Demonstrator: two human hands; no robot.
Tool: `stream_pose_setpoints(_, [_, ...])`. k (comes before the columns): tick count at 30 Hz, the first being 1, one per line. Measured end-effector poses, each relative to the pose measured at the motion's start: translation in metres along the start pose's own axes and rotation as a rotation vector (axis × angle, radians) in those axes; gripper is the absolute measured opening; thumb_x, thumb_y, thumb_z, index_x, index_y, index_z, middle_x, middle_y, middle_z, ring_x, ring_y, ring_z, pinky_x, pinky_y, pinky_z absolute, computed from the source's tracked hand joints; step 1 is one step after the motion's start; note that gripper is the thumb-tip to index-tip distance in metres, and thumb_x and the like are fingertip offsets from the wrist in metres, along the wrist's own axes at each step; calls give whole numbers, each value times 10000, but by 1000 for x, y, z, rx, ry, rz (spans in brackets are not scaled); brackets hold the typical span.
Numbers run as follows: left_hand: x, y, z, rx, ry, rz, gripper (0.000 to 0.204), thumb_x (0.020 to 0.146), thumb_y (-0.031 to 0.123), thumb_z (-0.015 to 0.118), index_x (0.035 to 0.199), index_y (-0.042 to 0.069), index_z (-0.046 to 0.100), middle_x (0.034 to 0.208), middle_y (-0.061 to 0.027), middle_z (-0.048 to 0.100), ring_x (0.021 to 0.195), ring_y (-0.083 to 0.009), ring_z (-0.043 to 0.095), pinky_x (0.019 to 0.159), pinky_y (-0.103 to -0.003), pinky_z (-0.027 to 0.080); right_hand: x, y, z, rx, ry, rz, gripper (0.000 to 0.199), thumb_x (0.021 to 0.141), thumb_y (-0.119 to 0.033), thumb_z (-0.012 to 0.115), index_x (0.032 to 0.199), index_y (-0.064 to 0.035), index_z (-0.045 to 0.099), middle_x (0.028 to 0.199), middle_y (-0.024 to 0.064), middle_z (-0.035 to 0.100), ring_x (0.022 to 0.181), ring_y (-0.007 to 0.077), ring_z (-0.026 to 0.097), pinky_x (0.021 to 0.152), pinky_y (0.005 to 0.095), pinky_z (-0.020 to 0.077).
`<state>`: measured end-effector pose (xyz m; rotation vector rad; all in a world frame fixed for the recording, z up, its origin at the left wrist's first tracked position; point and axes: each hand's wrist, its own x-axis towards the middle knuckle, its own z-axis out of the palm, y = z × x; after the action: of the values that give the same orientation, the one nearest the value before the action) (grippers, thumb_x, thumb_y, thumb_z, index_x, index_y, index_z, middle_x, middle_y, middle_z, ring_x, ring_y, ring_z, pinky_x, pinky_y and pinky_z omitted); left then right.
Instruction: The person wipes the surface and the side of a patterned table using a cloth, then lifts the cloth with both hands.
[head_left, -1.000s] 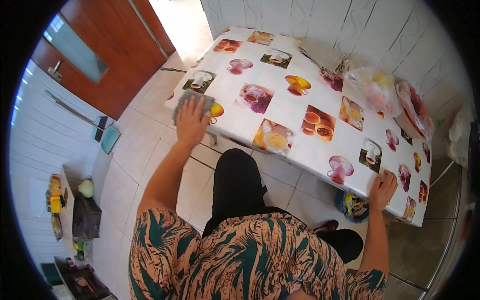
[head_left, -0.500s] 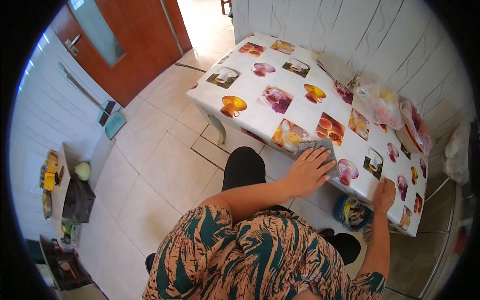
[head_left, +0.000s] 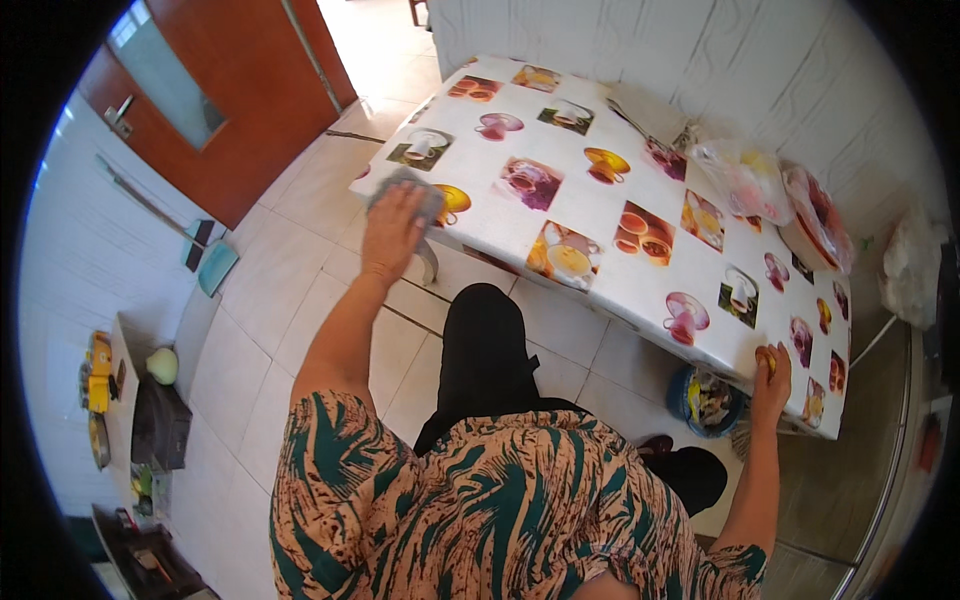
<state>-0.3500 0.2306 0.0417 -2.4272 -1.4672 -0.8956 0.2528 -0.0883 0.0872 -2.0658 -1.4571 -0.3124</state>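
Observation:
My left hand (head_left: 394,232) presses a folded grey cloth (head_left: 425,197) against the near left part of the table, its fingers stretched over the cloth. Beneath it lies a white tablecloth (head_left: 480,215) printed with cups and saucers. My right hand (head_left: 771,385) rests at the near edge toward the table's right end. Its fingers are curled in against the tablecloth, with a yellow printed patch showing between thumb and fingers.
Plastic bags (head_left: 742,182) and a red-filled bag (head_left: 818,220) sit along the wall side of the table. Under the near edge stands a blue bin (head_left: 692,408) with rubbish. A dustpan (head_left: 217,266) leans at the left wall, near a brown door (head_left: 255,90).
My left hand has slid the grey cloth leftward along the near edge, from the table's middle to its left end. The right hand stays at about the same spot. The view has shifted slightly.

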Motion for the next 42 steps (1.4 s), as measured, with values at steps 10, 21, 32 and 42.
stream_pose_setpoints(10, [6, 77, 29, -12, 115, -137, 457, 898, 306, 583, 1318, 129, 560, 1419, -148, 477, 1352, -339, 384, 1119, -521, 245, 35, -32, 29, -97, 10, -29, 289, 913, -119, 590, 1191, -44, 616, 1340, 161, 553, 1159, 332, 562, 983, 421, 411])
stream_pose_setpoints(21, [-5, 161, 4, -247, 5, -22, 574, 872, 315, 631, 1379, 87, 486, 1426, -125, 477, 1350, -305, 403, 1131, -463, 237, 43, -53, 39, -137, 19, -33, 279, 930, -143, 566, 1194, -72, 623, 1331, 139, 563, 1227, 303, 514, 1010, 446, 358])
stream_pose_setpoints(32, [15, 147, 2, -461, 59, -413, 256, 946, 288, 524, 1097, 95, 598, 838, -154, 674, 774, -382, 647, 696, -466, 492, 43, -60, 32, 69, 26, 47, 252, 901, -61, 571, 1144, -2, 608, 1178, 182, 619, 1044, 363, 600, 918, 414, 481])
stream_pose_setpoints(42, [17, 156, -2, -548, 12, -481, 240, 930, 254, 536, 1073, 70, 595, 932, -165, 670, 893, -367, 639, 777, -445, 486, 49, -55, 45, 45, 35, 74, 178, 889, -79, 589, 1052, -13, 619, 1064, 161, 625, 985, 338, 598, 863, 409, 478])
